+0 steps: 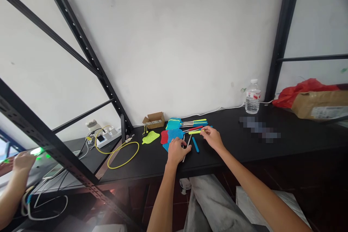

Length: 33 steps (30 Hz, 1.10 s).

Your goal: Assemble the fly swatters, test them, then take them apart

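Note:
My right hand [212, 138] pinches the end of a yellow handle grip [194, 132] between thumb and fingertips. My left hand [178, 149] is curled low over the table, thumb and fingers closed about a thin metal rod [187, 148]. Just beyond it lie a blue fly swatter head [175, 134] and a red one [164, 137]. A loose blue handle grip [195, 145] rests between my hands. Behind them, several fly swatters lie stacked, with a light-blue head [173, 124] on top. Off to the left is a yellow-green swatter head [150, 137].
A small open cardboard box [153, 120] stands against the wall. Farther right are a water bottle [252, 98] and a larger carton [320, 105]. A yellow cable [138, 152] loops near the power strip [108, 137]. Another person's hand [24, 160] shows beyond the black rack post [49, 134].

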Motion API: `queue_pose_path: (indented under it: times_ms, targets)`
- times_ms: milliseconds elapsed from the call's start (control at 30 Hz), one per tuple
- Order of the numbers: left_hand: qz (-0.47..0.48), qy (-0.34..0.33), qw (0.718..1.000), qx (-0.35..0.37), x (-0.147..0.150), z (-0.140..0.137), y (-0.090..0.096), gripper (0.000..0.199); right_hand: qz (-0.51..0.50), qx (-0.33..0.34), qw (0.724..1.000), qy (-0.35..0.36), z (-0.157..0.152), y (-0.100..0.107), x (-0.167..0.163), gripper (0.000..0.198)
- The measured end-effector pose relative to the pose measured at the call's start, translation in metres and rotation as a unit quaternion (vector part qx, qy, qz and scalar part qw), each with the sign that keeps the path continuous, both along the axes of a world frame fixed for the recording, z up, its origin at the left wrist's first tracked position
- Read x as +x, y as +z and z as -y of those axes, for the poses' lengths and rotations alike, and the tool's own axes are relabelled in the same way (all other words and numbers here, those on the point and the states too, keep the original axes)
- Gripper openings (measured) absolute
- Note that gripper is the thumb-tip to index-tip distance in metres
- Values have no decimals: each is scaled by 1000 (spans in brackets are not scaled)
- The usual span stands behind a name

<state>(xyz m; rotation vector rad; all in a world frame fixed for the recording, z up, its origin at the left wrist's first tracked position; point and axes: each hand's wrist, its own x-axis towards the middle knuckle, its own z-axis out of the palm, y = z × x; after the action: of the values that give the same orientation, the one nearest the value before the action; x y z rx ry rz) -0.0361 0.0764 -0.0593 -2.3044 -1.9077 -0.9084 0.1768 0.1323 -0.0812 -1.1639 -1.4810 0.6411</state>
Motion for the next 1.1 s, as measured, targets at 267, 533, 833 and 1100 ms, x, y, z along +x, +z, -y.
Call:
queue_pose_path:
  times_ms: [267,533,833,1100]
  targets:
    - [-53,22,998,-34,6,-4,8,16,44,-6,999,-22,1,3,2,18]
    - [124,46,991,-29,7,-19,6,22,-28,-15,999,-12,-2,2,-2,21]
    - [532,-23,846,21,-12,-25,-2,35,-90,14,996,-3,2,11,2,35]
    - [622,-46,782,-1,-17,-28,-8,37,-49,95,994,28,7,13,-1,30]
